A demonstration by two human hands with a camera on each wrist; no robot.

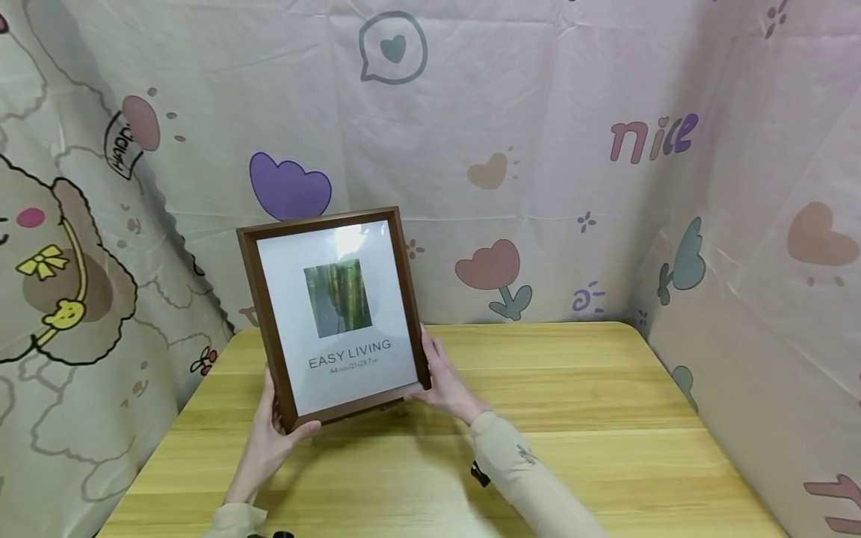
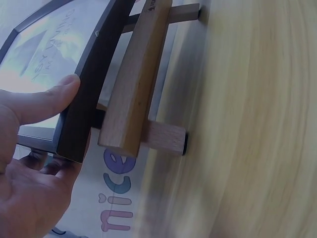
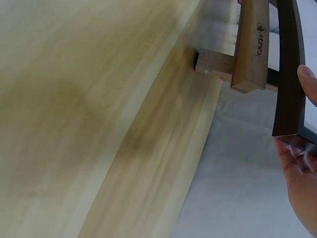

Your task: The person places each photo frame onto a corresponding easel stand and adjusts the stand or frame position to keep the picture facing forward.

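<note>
A brown picture frame (image 1: 336,321) is held up, tilted, at the left half of the table. It shows a white sheet with a small green picture and "EASY LIVING" lettering. My left hand (image 1: 269,441) grips its lower left corner, thumb on the front and fingers behind. At the lower right corner my right hand (image 1: 451,385) grips it in the same manner. A light wooden stand (image 2: 133,79) with a thick bar and dark-tipped feet is close under the frame's bottom edge. Its bar bears small lettering in the right wrist view; the frame hides most of it from the head view.
The wooden table (image 1: 538,418) has light planks and rounded back corners. Printed cloth (image 1: 430,134) hangs behind it and along both sides, right at the table's back edge.
</note>
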